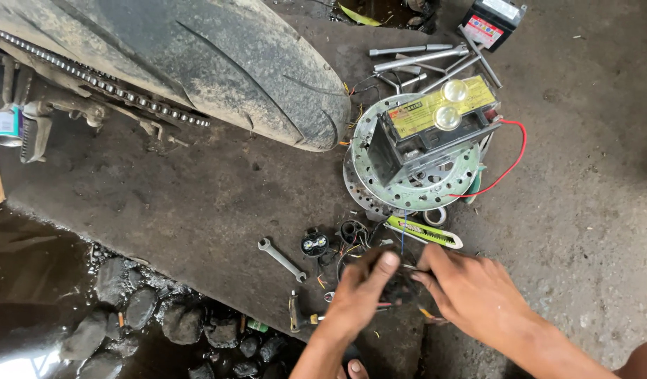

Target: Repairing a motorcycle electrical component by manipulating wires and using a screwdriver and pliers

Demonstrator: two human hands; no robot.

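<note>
Dusty concrete floor (197, 203); at six o'clock, left hand (362, 291) and right hand (471, 291) both grasp a dark wired part (400, 286) (mid-job); battery (436, 123) waits at twelve.

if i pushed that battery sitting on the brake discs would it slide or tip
The boxy black battery with a yellow top likely feels heavy for its size. It sits tilted on the stacked silver brake discs, so a push might slide it across smooth metal. The thin red wire would probably just flop along.

Two bare hands, left (362, 291) and right (471, 291); two black box-shaped batteries (436, 123); two perforated steel brake discs (407, 186); one muddy black rubber tyre (232, 63); one grey open-ended spanner (281, 260); several long steel socket wrenches (421, 60).
</note>
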